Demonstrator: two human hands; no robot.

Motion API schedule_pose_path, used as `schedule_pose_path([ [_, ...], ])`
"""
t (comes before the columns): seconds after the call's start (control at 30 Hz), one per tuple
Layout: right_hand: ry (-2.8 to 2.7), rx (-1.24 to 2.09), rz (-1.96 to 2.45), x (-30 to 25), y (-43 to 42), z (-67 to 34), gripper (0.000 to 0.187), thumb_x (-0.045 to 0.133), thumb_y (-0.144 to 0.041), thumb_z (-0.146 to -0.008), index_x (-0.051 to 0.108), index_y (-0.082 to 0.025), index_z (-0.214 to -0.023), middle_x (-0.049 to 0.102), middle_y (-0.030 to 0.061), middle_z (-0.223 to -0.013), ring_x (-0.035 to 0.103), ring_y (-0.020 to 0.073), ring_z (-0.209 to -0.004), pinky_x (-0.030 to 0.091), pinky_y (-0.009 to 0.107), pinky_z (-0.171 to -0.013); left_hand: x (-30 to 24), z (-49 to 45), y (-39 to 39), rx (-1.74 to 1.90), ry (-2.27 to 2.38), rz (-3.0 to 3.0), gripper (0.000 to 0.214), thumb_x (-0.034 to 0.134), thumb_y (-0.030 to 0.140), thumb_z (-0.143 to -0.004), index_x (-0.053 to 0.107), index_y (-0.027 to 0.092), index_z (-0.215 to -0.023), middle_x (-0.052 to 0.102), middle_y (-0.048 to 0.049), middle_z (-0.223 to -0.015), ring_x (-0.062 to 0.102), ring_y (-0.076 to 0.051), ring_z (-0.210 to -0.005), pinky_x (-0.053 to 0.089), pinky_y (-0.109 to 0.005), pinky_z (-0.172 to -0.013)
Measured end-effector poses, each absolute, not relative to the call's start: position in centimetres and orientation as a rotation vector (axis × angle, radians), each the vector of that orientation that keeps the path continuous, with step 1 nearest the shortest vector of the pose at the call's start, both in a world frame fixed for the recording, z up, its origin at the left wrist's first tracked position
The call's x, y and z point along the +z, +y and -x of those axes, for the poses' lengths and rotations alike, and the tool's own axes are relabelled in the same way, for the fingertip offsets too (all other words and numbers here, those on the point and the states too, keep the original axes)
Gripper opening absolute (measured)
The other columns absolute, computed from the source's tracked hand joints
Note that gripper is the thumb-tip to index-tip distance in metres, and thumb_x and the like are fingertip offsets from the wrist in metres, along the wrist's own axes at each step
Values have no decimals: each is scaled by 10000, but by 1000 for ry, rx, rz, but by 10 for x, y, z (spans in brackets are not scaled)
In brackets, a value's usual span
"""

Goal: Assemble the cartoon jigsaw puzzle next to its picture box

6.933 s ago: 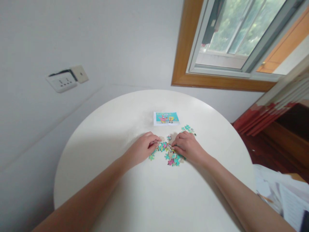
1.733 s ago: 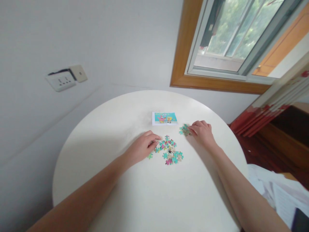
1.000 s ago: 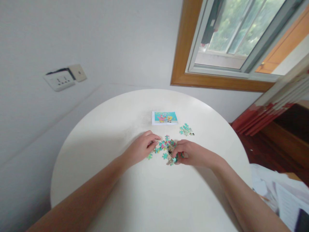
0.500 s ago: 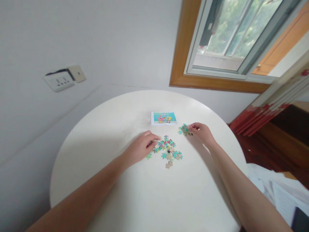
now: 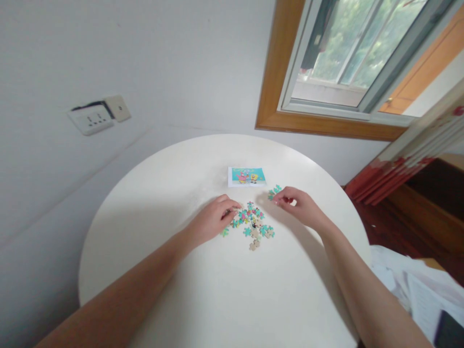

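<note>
Loose puzzle pieces point(image 5: 253, 224) heaped mid round table point(image 5: 174, 203); touching their left edge, left hand point(image 5: 213, 220) curled, grasp impossible to tell; just beside small joined cluster point(image 5: 273, 192) near picture card point(image 5: 247, 176), right hand point(image 5: 302, 207) fingertips pinched, any piece between unclear

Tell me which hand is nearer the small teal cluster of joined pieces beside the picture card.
Right. The right hand sits just beside the small teal cluster, on its near side; the left hand rests farther left, at the edge of the loose pile.
</note>
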State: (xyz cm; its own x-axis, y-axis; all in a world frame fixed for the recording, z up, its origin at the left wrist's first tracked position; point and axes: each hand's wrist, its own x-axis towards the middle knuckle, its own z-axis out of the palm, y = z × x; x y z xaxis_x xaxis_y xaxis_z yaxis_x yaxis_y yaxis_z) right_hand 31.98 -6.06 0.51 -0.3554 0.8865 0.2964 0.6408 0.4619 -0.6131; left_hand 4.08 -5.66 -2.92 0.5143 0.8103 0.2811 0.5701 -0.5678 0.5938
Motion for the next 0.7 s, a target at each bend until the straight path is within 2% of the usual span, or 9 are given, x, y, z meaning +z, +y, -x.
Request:
schedule_pose_path([
  [0.07, -2303, 782, 1135, 10, -72, -309, 177, 548, -209, -841, 720, -191, -875, 637, 22, -751, 552, 126, -681, 435, 246, -631, -30, -41, -56, 760, 1135, -2330, 255, 483, 186, -870, 663, 180, -1052, 560, -31, -892, 518, -104, -672, 430, -219, -656],
  [0.13, -2425, 850, 1037, 11, -79, -299, 170, 579, -183, -829, 728, -199, -911, 650, 24, -783, 563, 124, -702, 450, 250, -671, -30, -41, -56, 762, 1134, -2329, 251, 487, 180, -871, 664, 178, -1049, 555, -30, -885, 518, -102, -673, 424, -213, -652],
  [0.3, -2582, 692, 905, 8, -83, -290, 181, 642, -189, -817, 728, -222, -974, 654, 41, -846, 583, 151, -819, 451, 291, -812, -30, -41, -56, 767, 1125, -2345, 245, 486, 181, -879, 665, 173, -1046, 555, -31, -885, 520, -104, -676, 424, -219, -667],
  [0.7, -2681, 420, 853, 6, -86, -280, 144, 600, -172, -841, 731, -195, -897, 657, 49, -813, 575, 150, -788, 425, 263, -752, -31, -42, -55, 747, 1128, -2315, 236, 490, 206, -885, 660, 181, -1048, 550, -31, -892, 522, -114, -707, 429, -222, -675],
])
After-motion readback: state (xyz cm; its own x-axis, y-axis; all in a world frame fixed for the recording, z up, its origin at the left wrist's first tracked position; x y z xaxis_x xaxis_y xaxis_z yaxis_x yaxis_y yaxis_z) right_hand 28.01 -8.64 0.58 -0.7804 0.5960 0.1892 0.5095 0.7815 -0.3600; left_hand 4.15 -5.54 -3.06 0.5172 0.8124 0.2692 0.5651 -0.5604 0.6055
